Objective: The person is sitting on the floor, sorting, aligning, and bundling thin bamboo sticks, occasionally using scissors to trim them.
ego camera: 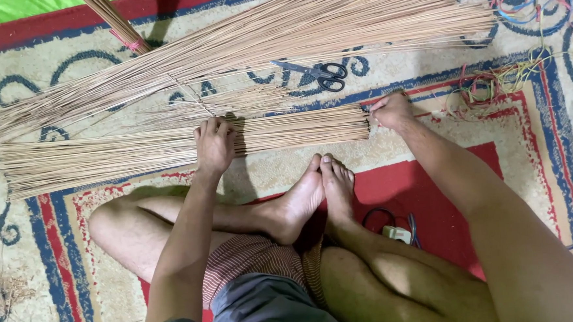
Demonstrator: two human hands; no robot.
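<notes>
Head view: seated cross-legged on a patterned carpet [429, 140], with a flat bundle of thin sticks [136, 152] lying crosswise just beyond the feet. Left hand [215, 145] pressed palm-down over the bundle's middle, fingers curled over the far edge, pinning it rather than clutching it. Right hand [391, 110] closed against the bundle's cut ends, fingers bunched as if squaring them. Best done by keeping the left palm firm so no stick rolls, and tapping the ends flush with short pushes. Larger loose sheaf [280, 34] just behind, scissors [318, 73] on the carpet between sheaf and bundle, coloured rubber bands [491, 85] near the right hand.
</notes>
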